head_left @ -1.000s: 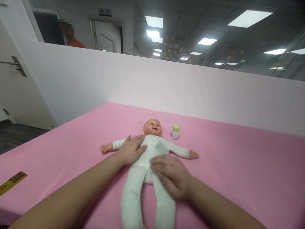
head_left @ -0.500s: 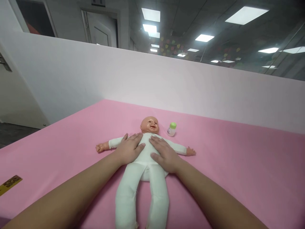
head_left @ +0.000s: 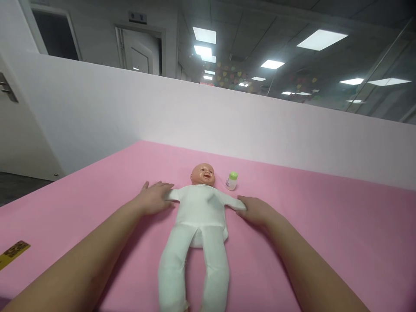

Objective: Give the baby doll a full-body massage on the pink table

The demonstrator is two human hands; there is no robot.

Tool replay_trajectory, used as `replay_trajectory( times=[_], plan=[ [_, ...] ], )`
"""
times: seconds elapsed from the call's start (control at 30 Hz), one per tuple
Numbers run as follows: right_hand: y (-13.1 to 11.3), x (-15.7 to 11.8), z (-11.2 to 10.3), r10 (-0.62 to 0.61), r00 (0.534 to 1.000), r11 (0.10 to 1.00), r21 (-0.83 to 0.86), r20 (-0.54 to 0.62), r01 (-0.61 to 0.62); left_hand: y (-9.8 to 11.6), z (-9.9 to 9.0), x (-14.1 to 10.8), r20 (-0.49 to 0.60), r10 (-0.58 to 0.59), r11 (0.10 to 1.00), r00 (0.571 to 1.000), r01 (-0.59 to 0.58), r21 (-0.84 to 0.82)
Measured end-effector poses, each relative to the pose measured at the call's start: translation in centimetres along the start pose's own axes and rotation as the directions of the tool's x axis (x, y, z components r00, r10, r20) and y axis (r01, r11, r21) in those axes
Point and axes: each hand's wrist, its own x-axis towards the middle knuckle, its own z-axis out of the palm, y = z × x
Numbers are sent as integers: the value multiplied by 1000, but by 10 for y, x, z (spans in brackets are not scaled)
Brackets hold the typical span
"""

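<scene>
A baby doll point(head_left: 201, 208) with a white cloth body lies on its back on the pink surface point(head_left: 130, 277), its head toward the far wall and its arms out to both sides. My left hand point(head_left: 155, 199) covers the doll's hand and forearm on the left, with fingers and thumb on either side of the sleeve. On the other side, my right hand point(head_left: 258, 211) is closed around the end of the doll's other arm, hiding its hand. A small baby bottle point(head_left: 232, 181) with a green cap stands beside the doll's head, apart from my hands.
A low white wall point(head_left: 253, 130) runs along the back and left of the pink surface. A yellow label with a dark printed pattern point(head_left: 14, 252) is at the left edge. A door point(head_left: 19, 130) stands at far left.
Both hands have moved outward from the doll's chest onto its two arms. The doll's chest is now uncovered and its hands are hidden. The view has tilted slightly upward.
</scene>
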Motion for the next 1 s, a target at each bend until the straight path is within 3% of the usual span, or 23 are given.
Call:
replay_trajectory(
  times=[0.07,0.13,0.23,0.33,0.43,0.57,0.67,0.83,0.9,1.0],
  plan=[
    [4,1,-7,113,986,993,-43,122,-109,-21,-8,4,21,-109,994,994,109,-17],
    [4,3,-12,203,964,977,-95,169,-189,-38,-13,7,47,-211,976,976,213,-52],
    [5,7,-13,257,959,959,-155,121,-238,-51,-16,9,21,-328,938,944,329,-108],
    [12,10,-13,275,961,951,-159,35,-266,-53,-15,9,-38,-381,906,924,364,-218],
    [24,11,-15,327,945,943,-60,-1,-327,-51,-14,9,-78,-387,870,919,336,-361],
    [34,10,-12,325,945,905,278,36,-322,-49,-14,13,-104,-412,806,905,309,-504],
    [38,15,0,319,945,760,578,65,-296,-50,-8,18,-69,-451,675,890,290,-678],
    [49,27,19,367,929,424,881,48,-212,-49,10,30,-2,-499,297,866,169,-940],
    [51,27,20,376,926,357,922,8,-153,-47,15,35,19,-495,201,869,136,-970],
    [49,21,18,355,935,332,937,-17,-108,-43,16,42,50,-487,150,872,139,-979]
  ],
)
